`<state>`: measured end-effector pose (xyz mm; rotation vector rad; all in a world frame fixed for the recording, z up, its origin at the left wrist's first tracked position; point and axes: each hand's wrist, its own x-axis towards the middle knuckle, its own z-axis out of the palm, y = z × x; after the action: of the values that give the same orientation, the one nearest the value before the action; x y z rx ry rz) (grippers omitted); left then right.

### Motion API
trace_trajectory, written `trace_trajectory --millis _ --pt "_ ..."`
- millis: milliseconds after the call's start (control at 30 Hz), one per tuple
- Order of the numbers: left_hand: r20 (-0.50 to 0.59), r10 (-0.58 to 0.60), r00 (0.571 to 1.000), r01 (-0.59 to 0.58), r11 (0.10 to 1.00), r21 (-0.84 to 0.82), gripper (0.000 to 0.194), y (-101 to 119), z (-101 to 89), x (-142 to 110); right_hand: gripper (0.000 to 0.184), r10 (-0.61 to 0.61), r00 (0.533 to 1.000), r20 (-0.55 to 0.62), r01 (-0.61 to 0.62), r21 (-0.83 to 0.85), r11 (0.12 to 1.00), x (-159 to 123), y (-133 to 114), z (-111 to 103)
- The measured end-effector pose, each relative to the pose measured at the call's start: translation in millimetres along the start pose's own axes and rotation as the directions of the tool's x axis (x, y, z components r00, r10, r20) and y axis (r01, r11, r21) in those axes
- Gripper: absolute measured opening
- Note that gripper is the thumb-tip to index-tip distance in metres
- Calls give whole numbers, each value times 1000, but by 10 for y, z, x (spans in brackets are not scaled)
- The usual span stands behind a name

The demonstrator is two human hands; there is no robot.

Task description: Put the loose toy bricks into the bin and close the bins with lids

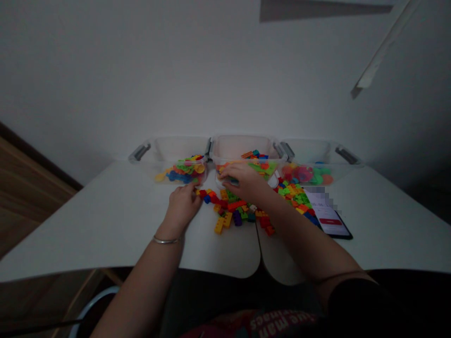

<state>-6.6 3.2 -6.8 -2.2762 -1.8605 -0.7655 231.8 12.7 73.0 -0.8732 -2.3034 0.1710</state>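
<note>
My left hand (182,205), with a silver bangle at its wrist, rests on the white table. Its fingers curl at the left end of a short row of red, blue, orange and yellow toy building bricks (207,195). Just in front of the middle clear plastic bin (243,141), my right hand (243,180) reaches over the brick pile. Its thumb and index finger bend toward each other; whatever lies between their tips is too dim and small to name. Loose multicoloured toy bricks (237,206) spread below and right of this hand, partly hidden by the forearm.
A left clear bin (169,145) holds colourful plastic pieces, and a right clear bin (310,148) holds round coloured pieces. A lit phone (329,220) lies beside the bricks. A seam (259,244) splits the white table (116,225); a wall stands behind.
</note>
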Motion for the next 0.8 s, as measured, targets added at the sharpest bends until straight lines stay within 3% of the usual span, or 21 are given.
trace_trajectory --millis 167,333,500,800 --pt "-69 15 998 -29 976 -215 40 43 -22 16 16 35 994 104 -37 11 999 -26 -57 117" --pt "-143 94 985 -145 906 -397 42 139 -55 -2 25 99 979 178 -101 6 995 -15 -147 161" --pt "-171 216 961 -270 867 -419 36 201 -120 -17 30 146 962 232 -151 4 989 -2 -149 194" --pt "-167 213 963 -266 861 -434 26 238 -173 -22 23 214 952 221 -237 84 968 -2 -122 206"
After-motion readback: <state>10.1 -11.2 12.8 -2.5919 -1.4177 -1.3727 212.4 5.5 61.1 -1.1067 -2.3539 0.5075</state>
